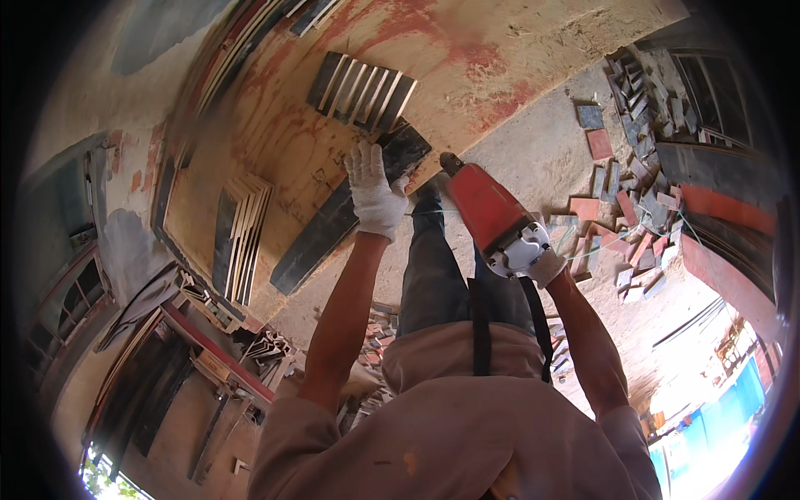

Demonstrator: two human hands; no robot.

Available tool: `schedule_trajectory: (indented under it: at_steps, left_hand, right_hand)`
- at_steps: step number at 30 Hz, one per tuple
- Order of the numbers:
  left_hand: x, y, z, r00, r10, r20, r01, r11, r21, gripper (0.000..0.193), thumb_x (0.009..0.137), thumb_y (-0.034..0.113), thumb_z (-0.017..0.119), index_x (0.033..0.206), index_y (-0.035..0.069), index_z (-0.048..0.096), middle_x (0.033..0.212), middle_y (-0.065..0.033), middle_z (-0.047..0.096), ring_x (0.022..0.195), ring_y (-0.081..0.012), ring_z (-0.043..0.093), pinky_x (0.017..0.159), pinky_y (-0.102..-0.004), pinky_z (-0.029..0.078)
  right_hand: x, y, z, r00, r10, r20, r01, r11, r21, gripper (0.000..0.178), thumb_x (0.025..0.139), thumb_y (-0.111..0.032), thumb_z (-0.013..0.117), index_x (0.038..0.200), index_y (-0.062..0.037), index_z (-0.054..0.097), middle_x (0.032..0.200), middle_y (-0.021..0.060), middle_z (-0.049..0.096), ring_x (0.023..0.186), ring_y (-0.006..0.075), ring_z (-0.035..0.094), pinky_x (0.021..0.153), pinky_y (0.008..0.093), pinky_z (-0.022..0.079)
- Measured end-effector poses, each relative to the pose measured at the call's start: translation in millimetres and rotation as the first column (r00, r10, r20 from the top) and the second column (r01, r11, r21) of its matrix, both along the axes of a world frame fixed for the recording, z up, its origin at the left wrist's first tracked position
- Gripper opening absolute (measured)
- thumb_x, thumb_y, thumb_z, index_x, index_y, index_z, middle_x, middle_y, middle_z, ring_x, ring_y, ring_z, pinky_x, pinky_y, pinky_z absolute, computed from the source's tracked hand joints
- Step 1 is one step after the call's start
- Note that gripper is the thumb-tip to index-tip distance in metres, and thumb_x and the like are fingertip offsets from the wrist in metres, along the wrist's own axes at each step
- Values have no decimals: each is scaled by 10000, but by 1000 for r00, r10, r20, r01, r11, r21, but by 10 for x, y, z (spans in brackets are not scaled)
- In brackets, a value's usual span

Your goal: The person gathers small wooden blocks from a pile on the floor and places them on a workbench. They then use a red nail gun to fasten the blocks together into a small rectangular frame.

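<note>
Stained tabletop [454, 83] underlies outspread left hand [377, 192]; right hand [547, 265] grips red tool [490, 207], fingers obscured.

Fisheye: black corners, straight edges bowed toward the rim. Daylight blows out lower right by blue sheeting [723, 421], smaller glare lower left. My shirt [467, 425] sits in shade; my gloved left hand [375, 193] reads bright.

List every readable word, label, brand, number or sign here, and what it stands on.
None can be read.
Power tool in the right hand: no readable lettering.
Dark board by the left hand: no readable lettering.
Shirt: a small orange mark, too blurred to tell as lettering.
</note>
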State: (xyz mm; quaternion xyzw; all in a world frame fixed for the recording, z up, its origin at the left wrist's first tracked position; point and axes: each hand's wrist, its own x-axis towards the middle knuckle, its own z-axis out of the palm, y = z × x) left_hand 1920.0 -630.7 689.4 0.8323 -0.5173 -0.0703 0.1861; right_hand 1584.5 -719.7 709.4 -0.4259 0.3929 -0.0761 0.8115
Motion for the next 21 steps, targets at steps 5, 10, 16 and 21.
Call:
schedule_trajectory:
  at_steps: [5, 10, 16, 21]
  left_hand:
    - [-10, -42, 1, 1000, 5, -25, -5, 1000, 23, 955, 756, 213, 848, 1535, -20, 347, 1581, -302, 361, 1502, -480, 291, 1257, -582, 176]
    - [20, -1, -44, 1000, 21, -10, -21, 1000, 12, 956, 768, 224, 851, 1559, 22, 354, 1585, -266, 384, 1493, -452, 330, 1247, -578, 214]
    - [5, -78, -18, 999, 34, -30, -31, 995, 90, 920, 774, 260, 825, 1527, -18, 375, 1581, -261, 388, 1503, -446, 309, 1264, -584, 158]
    - [10, -88, 3, 995, 76, -60, -68, 989, 129, 921, 772, 268, 830, 1528, -18, 386, 1594, -249, 379, 1516, -435, 291, 1272, -569, 152]
  right_hand:
    - [56, 44, -602, 982, -121, 147, 84, 968, 239, 578, 961, -35, 644, 1488, -54, 405, 1325, 64, 586, 1157, 149, 601, 976, 321, 541]
    - [383, -93, -601, 964, 256, 75, -196, 870, -452, 738, 908, 20, 686, 1556, -76, 346, 1399, 85, 561, 1205, 159, 591, 1027, 340, 531]
    - [169, -93, -881, 938, 325, -117, -325, 714, -620, 716, 899, -50, 726, 1522, -79, 373, 1411, 102, 560, 1225, 206, 594, 1025, 372, 529]
    - [422, -218, -275, 973, -197, 118, 123, 881, 458, 510, 965, -332, 610, 1422, -127, 513, 1415, 86, 574, 1252, 258, 579, 1052, 435, 475]
